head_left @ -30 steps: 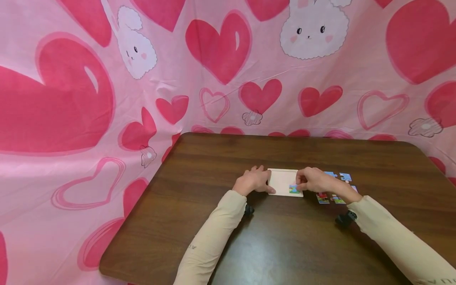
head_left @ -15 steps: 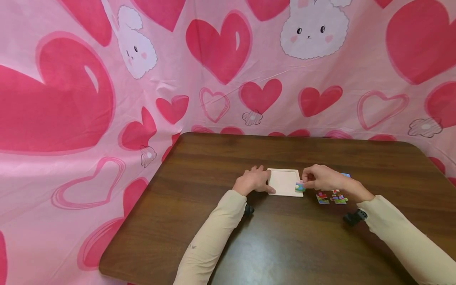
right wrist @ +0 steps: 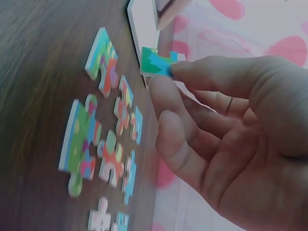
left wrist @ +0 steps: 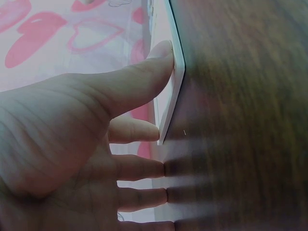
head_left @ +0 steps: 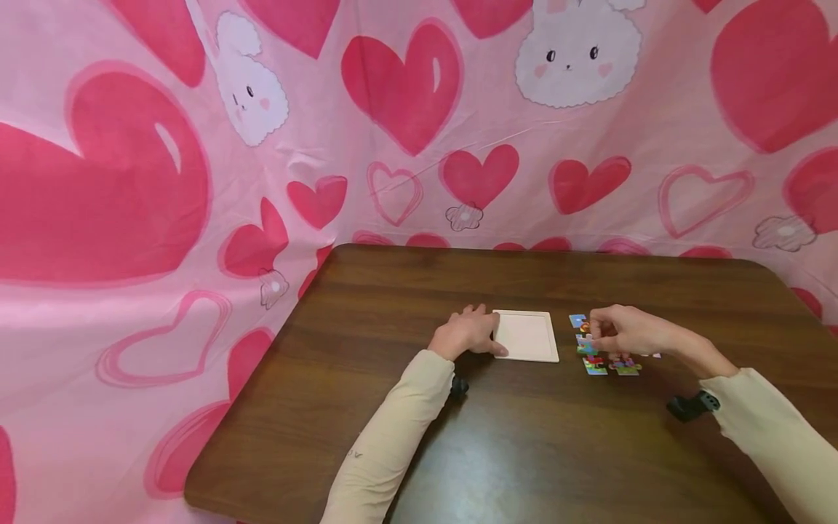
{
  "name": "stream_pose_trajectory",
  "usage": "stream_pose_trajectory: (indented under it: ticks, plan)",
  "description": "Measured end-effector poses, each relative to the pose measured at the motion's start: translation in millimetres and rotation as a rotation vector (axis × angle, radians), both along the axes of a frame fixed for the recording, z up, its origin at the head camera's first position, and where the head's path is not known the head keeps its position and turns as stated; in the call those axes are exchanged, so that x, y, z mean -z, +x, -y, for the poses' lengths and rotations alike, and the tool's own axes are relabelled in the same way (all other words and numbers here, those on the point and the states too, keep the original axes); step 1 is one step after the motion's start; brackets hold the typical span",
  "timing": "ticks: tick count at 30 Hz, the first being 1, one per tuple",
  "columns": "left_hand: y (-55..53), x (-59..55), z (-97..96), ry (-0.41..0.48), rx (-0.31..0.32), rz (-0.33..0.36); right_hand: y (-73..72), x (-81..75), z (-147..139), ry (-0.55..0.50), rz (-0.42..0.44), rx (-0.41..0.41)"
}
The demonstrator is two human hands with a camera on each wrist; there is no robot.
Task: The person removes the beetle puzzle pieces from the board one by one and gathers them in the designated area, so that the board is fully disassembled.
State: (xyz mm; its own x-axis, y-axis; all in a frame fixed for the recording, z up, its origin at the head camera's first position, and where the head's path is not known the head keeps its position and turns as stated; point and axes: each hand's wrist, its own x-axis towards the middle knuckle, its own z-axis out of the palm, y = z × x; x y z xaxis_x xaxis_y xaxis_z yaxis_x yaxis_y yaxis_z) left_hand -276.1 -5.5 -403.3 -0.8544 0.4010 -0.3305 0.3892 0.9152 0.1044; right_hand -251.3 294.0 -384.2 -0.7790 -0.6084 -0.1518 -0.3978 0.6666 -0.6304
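My left hand [head_left: 465,332] rests at the left edge of a white puzzle tray [head_left: 527,336], fingers stretched out. In the left wrist view the thumb [left wrist: 139,79] lies on the tray's rim while several fingertips touch the table. Between thumb and index finger, my right hand [head_left: 628,331] pinches a blue and green jigsaw piece [right wrist: 156,63], held above the table to the right of the tray. Below and beside that hand lie loose jigsaw pieces [right wrist: 111,159], partly covered by it in the head view. No piece shows inside the tray.
The brown wooden table [head_left: 511,429] extends around the tray. Behind it and on the left hangs a pink cloth [head_left: 393,116] with hearts and rabbits. A dark wrist device [head_left: 694,405] sits under the right wrist.
My right hand has moved the blue and green jigsaw piece from the tray's lower right corner rightward to the loose pieces. The left hand has stayed in place.
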Motion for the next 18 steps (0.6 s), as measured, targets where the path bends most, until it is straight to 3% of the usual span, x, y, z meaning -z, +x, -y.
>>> stream_pose_trajectory:
  ticks: [12,18]
  plan:
    - [0.4,-1.0,2.2,0.011,-0.009,0.006,6.8,-5.8,-25,-0.002,0.018,0.036]
    - [1.3,-2.1,0.5,0.014,-0.01,0.003,9.4,-6.7,-39,-0.013,0.022,0.012]
